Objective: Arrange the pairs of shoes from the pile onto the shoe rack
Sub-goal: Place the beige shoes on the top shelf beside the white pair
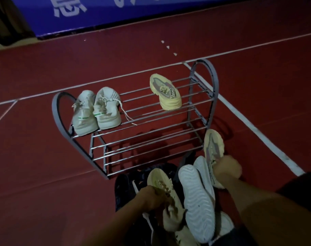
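A: Closest to you is the pile (pixel 185 201), heaped on the floor just in front of the shoe rack (pixel 133 119). What do your hands have?

B: Your left hand (pixel 152 197) has its fingers curled round the lacing of a cream shoe (pixel 166 197) on the side of the pile away from the rack's tall right arch. Your right hand (pixel 226 168) grips the yellow-and-pink shoe (pixel 213 153) at its collar, at the pile's edge nearest that arch.

A: Which one goes next, do you think?

B: The right-hand one, I'd judge. Its single mate (pixel 166 92) sits alone on the rack's top tier, towards the right arch, with bare rails beside it. The held shoe lies straight out from your grip, toe pointing away from you towards the rack, long axis roughly square to the rails. Your right hand is the nearer one to that gap.

A: And how does it look?

B: Chunky pale-yellow sole, grey-pink panels on the upper, same as the mate, whose heel band carries dark lettering. It is dim, so finer detail is lost.

A: Anything else on the rack?

B: A white pair (pixel 96 110) stands side by side at the top tier's left end, laces trailing. The lower tiers hold nothing I can see. A white upturned sole (pixel 198 197) lies between your hands.
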Action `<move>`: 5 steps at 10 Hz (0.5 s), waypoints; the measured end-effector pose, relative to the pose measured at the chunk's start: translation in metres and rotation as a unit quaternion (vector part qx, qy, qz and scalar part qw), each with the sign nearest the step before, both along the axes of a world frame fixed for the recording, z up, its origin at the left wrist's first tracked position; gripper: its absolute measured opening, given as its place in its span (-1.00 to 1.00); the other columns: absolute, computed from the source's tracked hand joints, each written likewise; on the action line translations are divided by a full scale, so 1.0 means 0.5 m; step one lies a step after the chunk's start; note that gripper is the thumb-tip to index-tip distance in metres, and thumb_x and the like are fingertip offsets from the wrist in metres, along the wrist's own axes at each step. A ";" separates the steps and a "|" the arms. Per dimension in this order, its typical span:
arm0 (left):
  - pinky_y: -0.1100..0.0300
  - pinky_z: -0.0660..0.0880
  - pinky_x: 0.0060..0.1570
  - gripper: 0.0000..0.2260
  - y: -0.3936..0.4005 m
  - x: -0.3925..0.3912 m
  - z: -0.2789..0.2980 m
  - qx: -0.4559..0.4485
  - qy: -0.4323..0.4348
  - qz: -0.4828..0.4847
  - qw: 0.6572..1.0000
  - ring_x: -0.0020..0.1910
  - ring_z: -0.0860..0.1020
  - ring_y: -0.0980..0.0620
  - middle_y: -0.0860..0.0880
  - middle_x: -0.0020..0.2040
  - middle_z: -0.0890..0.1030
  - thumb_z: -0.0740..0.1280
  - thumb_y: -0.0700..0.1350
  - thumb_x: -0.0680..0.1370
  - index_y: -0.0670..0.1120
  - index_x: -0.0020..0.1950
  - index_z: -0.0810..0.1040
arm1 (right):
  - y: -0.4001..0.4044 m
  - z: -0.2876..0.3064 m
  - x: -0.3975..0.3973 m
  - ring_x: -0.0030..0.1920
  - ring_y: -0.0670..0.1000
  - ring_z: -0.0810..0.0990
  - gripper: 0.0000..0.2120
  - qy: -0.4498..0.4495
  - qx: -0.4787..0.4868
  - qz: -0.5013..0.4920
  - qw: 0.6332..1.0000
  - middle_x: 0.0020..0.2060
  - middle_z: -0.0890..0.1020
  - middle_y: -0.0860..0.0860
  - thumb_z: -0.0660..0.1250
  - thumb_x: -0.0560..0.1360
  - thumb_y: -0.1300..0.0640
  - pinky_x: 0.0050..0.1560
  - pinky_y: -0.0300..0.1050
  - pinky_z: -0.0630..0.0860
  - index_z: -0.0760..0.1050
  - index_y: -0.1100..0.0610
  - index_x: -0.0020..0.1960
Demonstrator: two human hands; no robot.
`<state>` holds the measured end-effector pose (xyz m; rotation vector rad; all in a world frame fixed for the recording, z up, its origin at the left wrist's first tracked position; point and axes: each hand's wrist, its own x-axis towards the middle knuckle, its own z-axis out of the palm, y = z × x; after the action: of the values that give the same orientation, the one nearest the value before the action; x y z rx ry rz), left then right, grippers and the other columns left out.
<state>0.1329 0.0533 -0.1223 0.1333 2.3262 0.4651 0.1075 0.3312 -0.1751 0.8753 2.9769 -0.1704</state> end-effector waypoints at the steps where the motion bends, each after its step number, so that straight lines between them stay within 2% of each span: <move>1: 0.05 0.57 0.14 -0.64 -0.009 -0.009 -0.014 -0.007 -0.005 -0.030 0.999 0.13 0.65 -0.18 -0.23 0.23 0.66 0.20 -0.02 0.69 -0.19 0.34 0.61 | 0.012 0.132 -0.026 0.07 0.08 0.65 -0.73 -0.079 0.061 0.115 0.988 0.07 0.66 0.04 0.22 0.58 -0.01 -0.05 -0.12 0.53 0.61 0.09 0.10; 2: 0.22 0.52 -0.28 -0.66 -0.006 -0.017 -0.030 -0.065 -0.020 -0.025 0.997 -0.32 0.56 0.06 -0.16 0.18 0.69 0.38 -0.02 0.59 -0.18 0.28 0.62 | -0.002 0.321 -0.072 0.04 0.10 0.66 -0.74 -0.116 0.103 0.191 0.969 0.06 0.66 0.06 0.28 0.51 -0.02 -0.14 -0.11 0.48 0.61 0.09 0.07; 3: 0.19 0.54 -0.16 -0.66 0.005 0.002 -0.013 -0.108 0.010 -0.040 0.993 -0.14 0.63 0.02 -0.11 0.24 0.68 0.39 -0.01 0.56 -0.13 0.28 0.63 | -0.044 0.490 -0.087 -0.19 0.13 0.57 -0.74 -0.089 0.094 0.225 0.966 -0.22 0.59 0.06 0.31 0.48 -0.05 -0.21 -0.11 0.47 0.45 0.11 -0.28; 4: 0.05 0.51 0.13 -0.62 -0.002 0.025 -0.012 -0.094 0.046 -0.063 0.993 0.25 0.61 -0.11 -0.06 0.29 0.64 0.31 0.12 0.60 -0.05 0.32 0.61 | -0.099 0.605 -0.107 -0.36 0.09 0.47 -0.61 0.032 0.024 0.232 0.972 -0.42 0.44 0.05 0.34 0.47 -0.07 -0.36 -0.16 0.32 0.36 0.12 -0.40; 5: -0.05 0.52 0.24 -0.54 -0.009 0.029 -0.008 -0.092 0.010 -0.077 0.993 0.31 0.57 -0.12 -0.02 0.34 0.61 0.26 0.25 0.58 0.05 0.38 0.58 | -0.179 0.638 -0.161 -0.35 0.16 0.50 -0.62 0.137 -0.078 0.221 0.963 -0.45 0.48 0.13 0.36 0.44 -0.01 -0.42 -0.13 0.28 0.41 0.20 -0.43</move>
<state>0.1474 0.0487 -0.1261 0.2280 2.3445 0.1711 0.0270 0.2417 0.1439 0.1679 3.2554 -0.5366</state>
